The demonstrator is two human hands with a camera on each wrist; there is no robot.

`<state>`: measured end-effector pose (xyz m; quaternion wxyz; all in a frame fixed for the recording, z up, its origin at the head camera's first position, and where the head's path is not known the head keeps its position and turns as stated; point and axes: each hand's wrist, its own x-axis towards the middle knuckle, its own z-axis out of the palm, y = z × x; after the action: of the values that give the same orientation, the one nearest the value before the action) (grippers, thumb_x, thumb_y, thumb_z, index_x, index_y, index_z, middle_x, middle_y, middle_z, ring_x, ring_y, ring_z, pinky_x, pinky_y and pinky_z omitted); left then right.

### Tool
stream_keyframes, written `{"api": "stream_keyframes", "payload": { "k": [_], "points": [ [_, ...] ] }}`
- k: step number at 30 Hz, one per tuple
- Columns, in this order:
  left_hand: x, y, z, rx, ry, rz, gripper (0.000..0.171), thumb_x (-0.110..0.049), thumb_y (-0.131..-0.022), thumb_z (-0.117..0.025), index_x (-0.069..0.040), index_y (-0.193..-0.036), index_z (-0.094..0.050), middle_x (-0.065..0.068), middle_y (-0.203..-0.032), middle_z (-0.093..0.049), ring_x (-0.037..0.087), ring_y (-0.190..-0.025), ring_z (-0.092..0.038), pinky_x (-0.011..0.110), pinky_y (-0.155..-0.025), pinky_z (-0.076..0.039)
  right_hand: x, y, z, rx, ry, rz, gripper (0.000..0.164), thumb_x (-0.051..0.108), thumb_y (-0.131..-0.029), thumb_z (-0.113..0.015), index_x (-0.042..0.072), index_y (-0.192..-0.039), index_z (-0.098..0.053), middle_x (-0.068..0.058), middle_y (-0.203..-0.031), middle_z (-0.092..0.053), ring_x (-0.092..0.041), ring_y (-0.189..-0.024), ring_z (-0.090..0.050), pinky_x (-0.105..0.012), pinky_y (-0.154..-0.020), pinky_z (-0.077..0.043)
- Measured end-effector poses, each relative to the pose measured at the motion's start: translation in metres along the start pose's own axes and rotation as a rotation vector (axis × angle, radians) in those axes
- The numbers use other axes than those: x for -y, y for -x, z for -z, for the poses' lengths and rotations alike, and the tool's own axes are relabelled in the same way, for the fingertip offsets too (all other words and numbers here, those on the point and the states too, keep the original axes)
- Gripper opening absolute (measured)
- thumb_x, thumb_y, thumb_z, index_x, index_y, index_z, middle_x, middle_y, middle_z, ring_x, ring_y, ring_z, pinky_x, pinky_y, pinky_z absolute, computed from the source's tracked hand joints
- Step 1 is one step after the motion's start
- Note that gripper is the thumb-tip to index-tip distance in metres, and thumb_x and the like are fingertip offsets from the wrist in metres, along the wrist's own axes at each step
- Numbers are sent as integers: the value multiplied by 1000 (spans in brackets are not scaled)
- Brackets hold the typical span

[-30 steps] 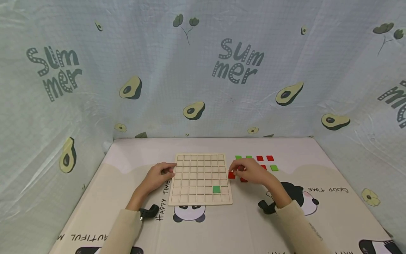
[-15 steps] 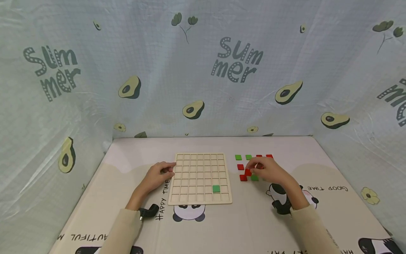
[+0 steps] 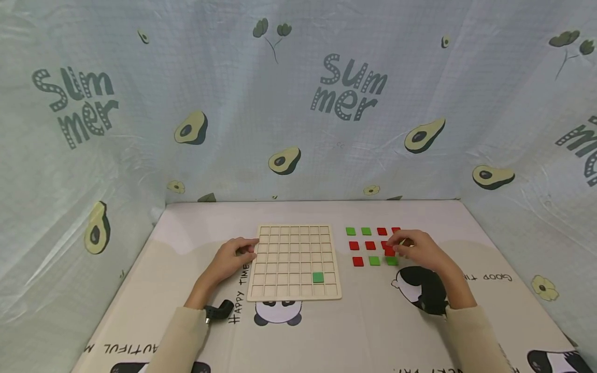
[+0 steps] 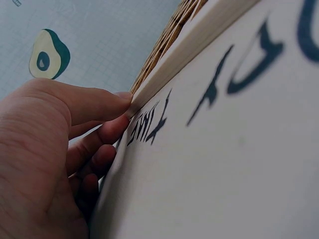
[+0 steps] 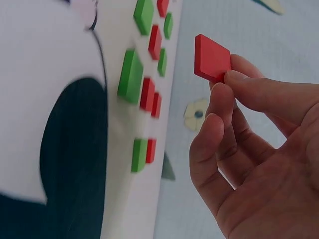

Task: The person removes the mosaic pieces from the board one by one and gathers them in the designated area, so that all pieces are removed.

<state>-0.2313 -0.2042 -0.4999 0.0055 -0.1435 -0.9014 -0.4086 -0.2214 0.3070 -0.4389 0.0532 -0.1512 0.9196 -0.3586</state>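
Note:
In the head view a pale wooden grid board (image 3: 289, 264) lies flat, with one dark green square tile (image 3: 318, 277) in a cell near its lower right. My left hand (image 3: 231, 259) rests at the board's left edge; its thumb and index fingertip touch the side, spread apart. The left wrist view has those fingertips against the board's edge (image 4: 164, 69). My right hand (image 3: 420, 251) pinches a red square tile (image 5: 213, 57) between thumb and fingers, raised over the right part of the loose tiles, and partly covers some of them.
Right of the board, red and green square tiles lie in rough rows, among them a green tile (image 3: 350, 231), a red tile (image 3: 357, 261) and a lime tile (image 3: 374, 261). A panda-print cloth (image 3: 364, 331) covers the table. Avocado-print sheets (image 3: 233, 103) stand around it.
My right hand has moved rightward with the red tile, from beside the board's right edge to over the right side of the loose tiles. My left hand and the board have stayed put.

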Motion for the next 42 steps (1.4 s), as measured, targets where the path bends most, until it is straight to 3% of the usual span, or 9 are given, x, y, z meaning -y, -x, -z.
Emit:
{"api": "stream_keyframes", "payload": {
  "k": [12, 21, 32, 42],
  "points": [
    [1, 0, -1, 2, 9, 5, 44, -14, -93, -73, -4, -135, -68, 2, -98, -66, 16, -90, -55, 27, -82, -46, -23, 11, 15, -27, 33, -81, 16, 7, -98, -61, 5, -107, -75, -11, -101, -73, -20, -83, -60, -27, -68, -53],
    [3, 1, -1, -4, 27, -7, 44, -13, -93, -74, -3, -135, -67, 2, -99, -66, 15, -89, -55, 26, -81, -46, -35, 13, 15, -10, 64, -156, 17, 5, -96, -61, 5, -105, -75, -12, -102, -70, -24, -86, -59, -32, -69, -53],
    [4, 0, -2, -1, 23, -9, 44, -13, -93, -74, -4, -135, -68, 2, -99, -66, 15, -89, -55, 25, -80, -46, -42, 16, 11, 5, 44, -178, 17, 4, -95, -62, 4, -106, -74, -12, -98, -69, -22, -84, -60, -33, -70, -53],
    [3, -2, -1, -7, 4, -10, 43, -14, -93, -74, -4, -135, -68, 1, -97, -65, 16, -88, -54, 26, -80, -46, -47, 13, 7, 11, 48, -199, 18, 3, -91, -68, 4, -108, -74, -14, -104, -70, -26, -91, -62, -33, -76, -54]
  ]
}}
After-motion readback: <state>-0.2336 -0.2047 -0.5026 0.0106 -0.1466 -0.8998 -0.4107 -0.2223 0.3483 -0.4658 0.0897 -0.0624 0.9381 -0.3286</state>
